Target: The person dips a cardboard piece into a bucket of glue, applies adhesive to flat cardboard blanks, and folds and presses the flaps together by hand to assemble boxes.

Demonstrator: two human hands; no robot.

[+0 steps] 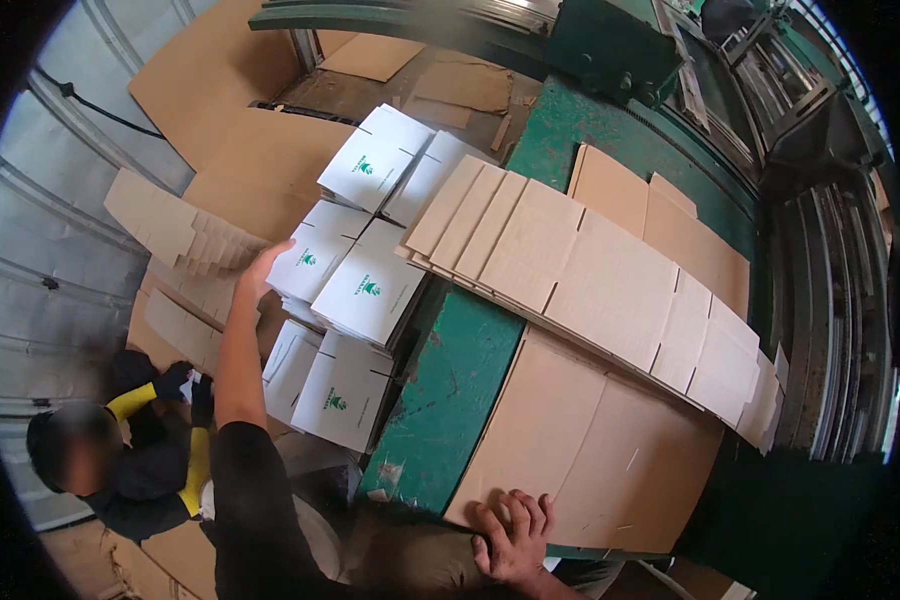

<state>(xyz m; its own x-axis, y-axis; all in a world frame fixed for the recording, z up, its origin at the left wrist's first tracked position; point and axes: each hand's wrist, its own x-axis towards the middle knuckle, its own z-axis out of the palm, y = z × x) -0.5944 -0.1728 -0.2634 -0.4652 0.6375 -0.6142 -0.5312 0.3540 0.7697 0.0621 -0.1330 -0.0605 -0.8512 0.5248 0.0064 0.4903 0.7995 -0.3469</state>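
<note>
Against a corrugated metal wall (pixel 30 270) in a cluttered workshop, a scuffed green table (pixel 445 375) stands beside heavy machinery (pixel 825 260). The person's left arm extends across the scene, the left hand (pixel 261 268) at the near-left edge of white cardboard stacks (pixel 372 290) printed with green logos, grouped just left of the table. The fingers are partly lost to view, so whether they grip the cardboard cannot be told. The right hand (pixel 515 535) is open, fingers spread and slightly bent, resting on the lower edge of large brown cardboard sheets (pixel 595 440) lying on the table. Slotted tan cardboard pieces (pixel 610 290), overlapping in steps at one end, lie diagonally across those sheets. At lower left, a co-worker (pixel 145 460) in dark clothing, yellow sleeves and dark gloves holds a small, pale item (pixel 189 386), too small to identify, near tan cardboard strips (pixel 185 335).
</note>
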